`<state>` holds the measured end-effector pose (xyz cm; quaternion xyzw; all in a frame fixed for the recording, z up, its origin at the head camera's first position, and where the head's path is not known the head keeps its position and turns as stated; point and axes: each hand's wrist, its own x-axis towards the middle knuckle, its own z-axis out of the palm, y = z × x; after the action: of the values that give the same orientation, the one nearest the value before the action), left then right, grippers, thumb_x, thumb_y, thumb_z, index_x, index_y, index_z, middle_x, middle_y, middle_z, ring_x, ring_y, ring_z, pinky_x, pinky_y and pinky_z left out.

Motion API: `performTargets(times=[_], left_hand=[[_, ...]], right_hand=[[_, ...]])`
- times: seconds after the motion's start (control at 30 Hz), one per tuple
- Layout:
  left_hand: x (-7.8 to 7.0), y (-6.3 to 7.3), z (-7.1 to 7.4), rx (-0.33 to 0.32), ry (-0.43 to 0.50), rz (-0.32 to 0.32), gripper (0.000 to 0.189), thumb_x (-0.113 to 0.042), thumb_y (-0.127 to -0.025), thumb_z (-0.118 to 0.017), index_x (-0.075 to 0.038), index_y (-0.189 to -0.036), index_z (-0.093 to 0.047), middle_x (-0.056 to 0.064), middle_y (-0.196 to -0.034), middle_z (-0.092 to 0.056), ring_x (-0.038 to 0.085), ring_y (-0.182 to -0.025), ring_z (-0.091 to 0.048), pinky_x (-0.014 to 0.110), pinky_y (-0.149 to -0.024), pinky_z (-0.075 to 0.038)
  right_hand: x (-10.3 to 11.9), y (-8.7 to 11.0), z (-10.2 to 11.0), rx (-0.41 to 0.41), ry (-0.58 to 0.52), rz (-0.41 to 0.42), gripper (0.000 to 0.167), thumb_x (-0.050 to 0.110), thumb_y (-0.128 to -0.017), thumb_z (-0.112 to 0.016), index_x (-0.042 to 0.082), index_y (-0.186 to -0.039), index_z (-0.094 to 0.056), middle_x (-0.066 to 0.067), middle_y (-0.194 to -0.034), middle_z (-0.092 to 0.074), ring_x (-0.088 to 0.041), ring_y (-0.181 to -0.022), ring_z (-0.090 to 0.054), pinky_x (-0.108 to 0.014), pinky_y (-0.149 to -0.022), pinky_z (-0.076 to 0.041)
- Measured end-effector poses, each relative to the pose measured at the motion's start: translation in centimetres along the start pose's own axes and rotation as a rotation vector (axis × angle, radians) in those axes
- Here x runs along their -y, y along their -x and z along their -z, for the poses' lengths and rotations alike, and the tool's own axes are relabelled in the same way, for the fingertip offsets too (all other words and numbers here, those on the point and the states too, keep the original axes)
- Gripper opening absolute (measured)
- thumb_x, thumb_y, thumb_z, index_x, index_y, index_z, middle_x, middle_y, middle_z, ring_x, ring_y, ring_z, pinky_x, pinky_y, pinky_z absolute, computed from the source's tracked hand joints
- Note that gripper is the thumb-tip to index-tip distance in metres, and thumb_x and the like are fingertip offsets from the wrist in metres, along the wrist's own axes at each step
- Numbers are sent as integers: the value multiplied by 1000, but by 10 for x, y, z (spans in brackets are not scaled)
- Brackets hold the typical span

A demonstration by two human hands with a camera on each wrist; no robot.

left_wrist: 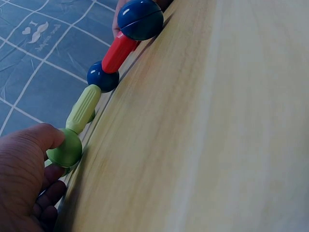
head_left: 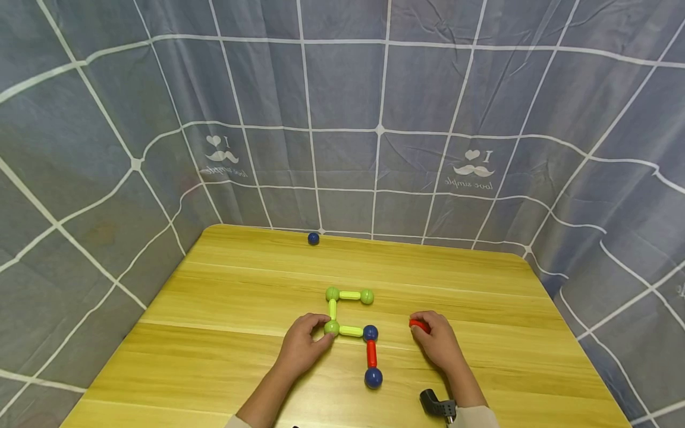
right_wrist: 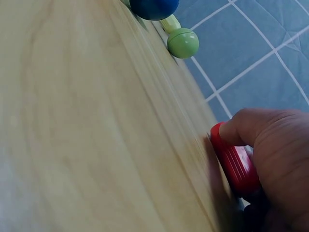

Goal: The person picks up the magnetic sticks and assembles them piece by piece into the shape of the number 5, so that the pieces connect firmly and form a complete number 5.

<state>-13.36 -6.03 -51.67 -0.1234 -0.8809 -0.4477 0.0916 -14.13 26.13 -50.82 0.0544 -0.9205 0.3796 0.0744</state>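
My left hand (head_left: 304,345) pinches a green ball (left_wrist: 66,149) between thumb and fingers. That ball is a corner of a flat chain of magnetic balls and sticks on the table. From it one green stick (head_left: 333,309) runs back to a second green ball (head_left: 332,293), then another stick and a green ball (head_left: 366,296). A further green stick (head_left: 351,331) leads right to a blue ball (head_left: 370,333); a red stick (head_left: 371,354) joins this to a nearer blue ball (head_left: 373,378). To the right of the chain, my right hand (head_left: 437,342) grips a loose red stick (right_wrist: 236,162) low over the tabletop.
A lone blue ball (head_left: 313,238) lies near the far edge of the wooden table (head_left: 235,285). Grey curtains (head_left: 342,154) with white lines surround the back and sides. A black camera mount (head_left: 436,405) sits at the right wrist, close above the table.
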Motion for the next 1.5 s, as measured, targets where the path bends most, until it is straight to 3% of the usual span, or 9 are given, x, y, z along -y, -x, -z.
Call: performTargets(times=[0.27, 0.53, 0.83, 1.13, 1.3, 1.5], left_hand=[[0, 0, 1, 5, 2, 2, 25, -23, -88, -77, -13, -110, -71, -1, -107, -67, 19, -101, -61, 43, -88, -51], [-3, 1, 2, 13, 4, 3, 25, -22, -88, -76, -11, -110, -71, 0, -107, -68, 20, -101, -61, 44, -89, -50], [-5, 1, 3, 8, 10, 4, 24, -21, -87, -76, -11, -109, -71, 0, -106, -68, 19, -100, -61, 43, -88, -50], [-4, 1, 2, 5, 5, -1, 24, -20, -87, -77, -12, -109, -71, -1, -106, -68, 19, -99, -61, 42, -87, -51], [-4, 1, 2, 8, 3, -1, 24, -21, -88, -76, -11, -109, -71, -1, -106, -68, 19, -99, -61, 42, -87, -51], [-4, 1, 3, 13, 14, 3, 25, -21, -88, -76, -10, -110, -71, 0, -107, -68, 20, -101, -61, 43, -88, -51]], right_hand=[[0, 2, 2, -24, 29, 41, 32, -4, -85, -64, 3, -115, -70, -12, -116, -65, -30, -103, -56, -47, -84, -47], [-2, 3, 5, -25, 53, -21, 23, 1, -89, -65, 4, -111, -69, -11, -109, -64, -28, -98, -57, -46, -84, -47], [3, 3, 6, -34, -13, -71, 19, 7, -93, -68, 6, -112, -69, -5, -102, -63, -19, -85, -54, -38, -77, -47], [13, 6, 5, -37, -95, -52, 19, 9, -93, -71, 10, -111, -70, -2, -99, -63, -17, -78, -51, -29, -66, -46], [25, 9, 1, 9, -156, -66, 19, 7, -92, -71, 13, -109, -70, 1, -92, -59, -17, -76, -51, -27, -64, -45], [48, 17, -2, 106, -213, -26, 22, 6, -92, -70, 17, -110, -69, 2, -89, -58, -17, -74, -52, -27, -64, -45]])
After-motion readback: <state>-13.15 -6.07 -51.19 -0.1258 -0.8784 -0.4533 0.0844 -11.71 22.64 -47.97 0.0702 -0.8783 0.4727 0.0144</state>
